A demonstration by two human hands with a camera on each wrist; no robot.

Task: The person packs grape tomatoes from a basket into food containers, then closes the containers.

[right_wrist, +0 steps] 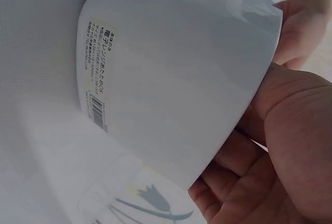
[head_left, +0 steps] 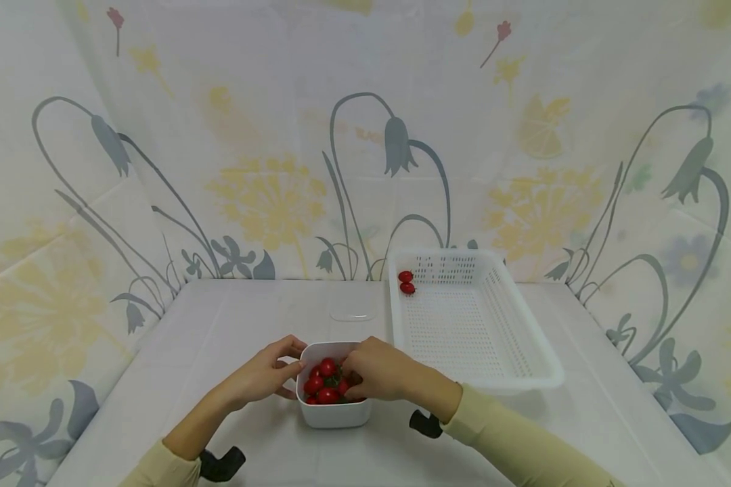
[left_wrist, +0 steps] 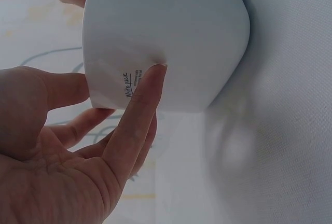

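A white square-cornered plastic container (head_left: 335,416) stands on the table, holding several red cherry tomatoes (head_left: 327,396) with some green stems among them. My left hand (head_left: 262,375) is at its left side. In the left wrist view a straight finger (left_wrist: 140,112) presses the wall beside small printed lettering, and the thumb meets the rim. My right hand (head_left: 384,372) reaches over the right rim, its fingers down among the tomatoes. The rim and the hand hide those fingertips, so I cannot tell whether they pinch a tomato. A printed label (right_wrist: 98,79) shows on the container in the right wrist view.
A white perforated basket (head_left: 539,358) stands behind and to the right, with two cherry tomatoes (head_left: 407,289) in its far left corner. Behind the container lies a clear flat piece (head_left: 353,316) with rounded corners. A flower-printed sheet (head_left: 268,115) hangs behind the table.
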